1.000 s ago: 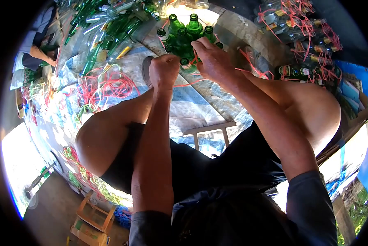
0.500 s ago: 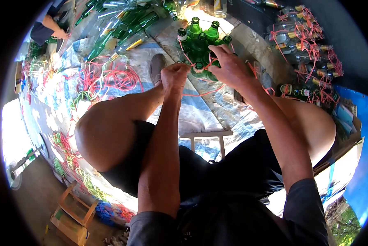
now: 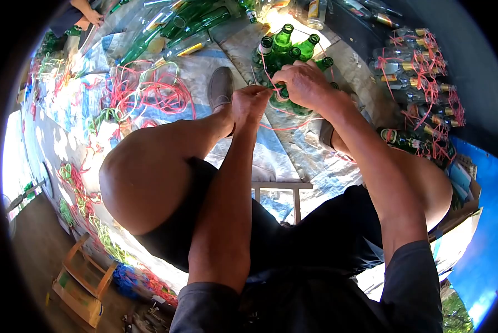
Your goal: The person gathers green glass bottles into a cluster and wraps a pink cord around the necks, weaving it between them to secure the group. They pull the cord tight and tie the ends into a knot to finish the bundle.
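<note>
Both the left hand and right hand pinch thin, limp pink string around the upright green bottles, a heavy, slippery, breakable cluster probably best gripped by the necks.

1. I can read no text, brand, number or sign anywhere in my head view.
2. The clear bottles tied with pink string, near the far right edge of the tarp, carry yellow labels, but I can make out no lettering on them.
3. The green bottle lying on its side by the tarp's right edge has a label with a round emblem; its print is too small and blurred for me to read.
4. The clear bottle at the far edge shows a yellow label, also unreadable.
</note>
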`<state>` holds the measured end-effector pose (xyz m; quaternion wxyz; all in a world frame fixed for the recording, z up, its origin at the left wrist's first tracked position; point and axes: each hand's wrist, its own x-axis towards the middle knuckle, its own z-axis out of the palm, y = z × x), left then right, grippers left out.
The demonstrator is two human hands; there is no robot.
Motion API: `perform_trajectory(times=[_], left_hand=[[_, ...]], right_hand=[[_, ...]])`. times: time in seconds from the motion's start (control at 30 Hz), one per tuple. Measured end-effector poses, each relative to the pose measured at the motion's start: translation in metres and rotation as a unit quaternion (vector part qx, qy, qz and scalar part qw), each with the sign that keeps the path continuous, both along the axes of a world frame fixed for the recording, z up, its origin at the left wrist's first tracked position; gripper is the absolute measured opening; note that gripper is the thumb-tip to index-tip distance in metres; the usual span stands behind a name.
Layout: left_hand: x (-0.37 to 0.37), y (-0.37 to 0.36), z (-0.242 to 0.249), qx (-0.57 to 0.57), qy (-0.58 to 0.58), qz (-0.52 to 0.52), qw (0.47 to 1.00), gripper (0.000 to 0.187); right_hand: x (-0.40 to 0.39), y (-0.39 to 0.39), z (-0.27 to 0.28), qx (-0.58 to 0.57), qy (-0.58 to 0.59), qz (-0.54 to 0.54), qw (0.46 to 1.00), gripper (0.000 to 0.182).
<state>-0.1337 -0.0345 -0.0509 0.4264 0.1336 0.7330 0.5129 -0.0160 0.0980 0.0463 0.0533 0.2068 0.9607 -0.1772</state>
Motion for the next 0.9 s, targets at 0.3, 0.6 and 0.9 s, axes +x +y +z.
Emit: perform_trajectory(times=[0.3, 0.6, 0.9], left_hand=[[0.001, 0.013, -0.006, -0.016, -0.038, 0.027, 0.999, 0.032], [0.001, 0.016, -0.007, -0.031, -0.038, 0.057, 0.997, 0.034], [0.006, 0.018, 0.003, 0.005, -0.025, 0.042, 0.999, 0.032]], right_hand=[[-0.014, 0.027, -0.012, -0.202, -0.102, -0.039, 0.973, 0.044], [-0.025, 0.023, 0.010, -0.112, -0.197, 0.019, 0.974, 0.043], [-0.007, 0.015, 0.014, 0.047, -0.084, 0.098, 0.990, 0.027]])
